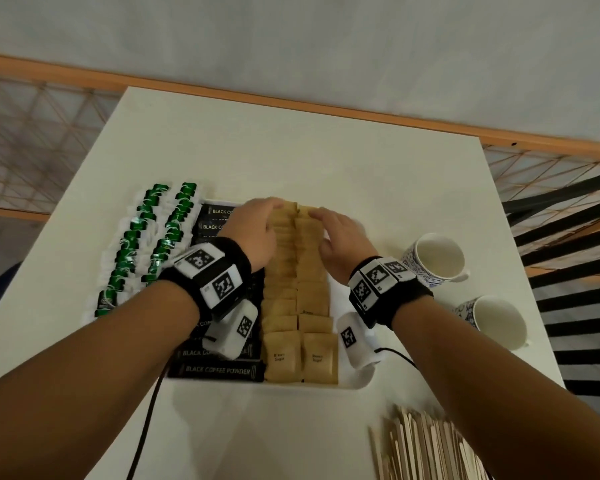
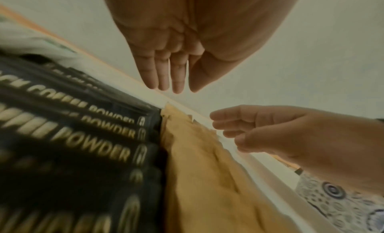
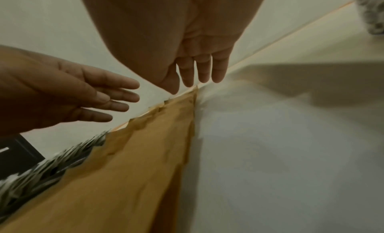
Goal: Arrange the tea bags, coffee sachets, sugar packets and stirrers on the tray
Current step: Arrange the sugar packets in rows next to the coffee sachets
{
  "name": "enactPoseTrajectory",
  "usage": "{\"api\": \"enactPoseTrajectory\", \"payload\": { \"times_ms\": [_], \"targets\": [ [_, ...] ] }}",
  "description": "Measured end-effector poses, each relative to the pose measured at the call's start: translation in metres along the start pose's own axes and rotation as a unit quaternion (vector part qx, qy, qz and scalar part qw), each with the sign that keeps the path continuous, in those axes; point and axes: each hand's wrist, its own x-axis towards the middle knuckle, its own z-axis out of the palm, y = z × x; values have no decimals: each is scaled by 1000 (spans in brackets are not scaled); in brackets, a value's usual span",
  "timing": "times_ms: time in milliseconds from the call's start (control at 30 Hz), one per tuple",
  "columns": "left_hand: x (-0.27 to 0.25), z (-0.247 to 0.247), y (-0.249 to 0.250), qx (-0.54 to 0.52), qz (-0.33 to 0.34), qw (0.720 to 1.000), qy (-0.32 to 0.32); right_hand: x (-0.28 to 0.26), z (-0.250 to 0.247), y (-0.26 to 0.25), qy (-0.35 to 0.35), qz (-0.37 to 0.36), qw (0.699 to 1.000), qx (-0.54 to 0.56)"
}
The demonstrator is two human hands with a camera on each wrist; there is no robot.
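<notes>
- The left hand hovers over the far end of the sugar packets, its fingers straight and close together, holding nothing — the left wrist view shows them just above the packets.
- The right hand sits at the right edge of the same far end; its fingers are straight and relaxed, tips right at the farthest packets, nothing gripped.
- The sugar packets lie in two brown, overlapping rows down the middle of the white tray, which sits on the white counter.
- The black coffee sachets lie stacked just left of the sugar, touching it, partly hidden under the left wrist.
- The tea bags, white with green tags, lie in two rows along the tray's left side; whether they are inside the tray or beside it I cannot tell.
- The wooden stirrers are piled on the counter at the near right, well apart from the tray.
- Two patterned cups stand on the counter to the right of the tray.
</notes>
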Motion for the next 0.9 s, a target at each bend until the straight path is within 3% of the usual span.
{"api": "enactPoseTrajectory", "payload": {
  "times_ms": [200, 300, 400, 500, 567, 700, 900],
  "targets": [
    [27, -4, 5, 52, -41, 994, -91, 19, 2, 1, -13, 8, 999, -44],
    [25, -2, 3, 36, -53, 994, -90, 13, -2, -1, -2, 18, 1000, -10],
    [13, -6, 7, -17, -58, 996, -59, -9, -9, -2, 36, 88, 993, 71],
    [-13, -11, 12, -62, -53, 997, -15, -45, -12, 0, 14, 175, 976, 127],
    [-39, -9, 8, -77, -77, 994, -32, -70, -8, 1, -26, 203, 967, 151],
    [-94, 4, -5, -82, -130, 985, -79, -111, -1, 1, -50, 226, 958, 169],
    [-142, 28, -7, -131, -150, 976, -92, -144, 18, -9, -68, 222, 956, 177]
  ]
}}
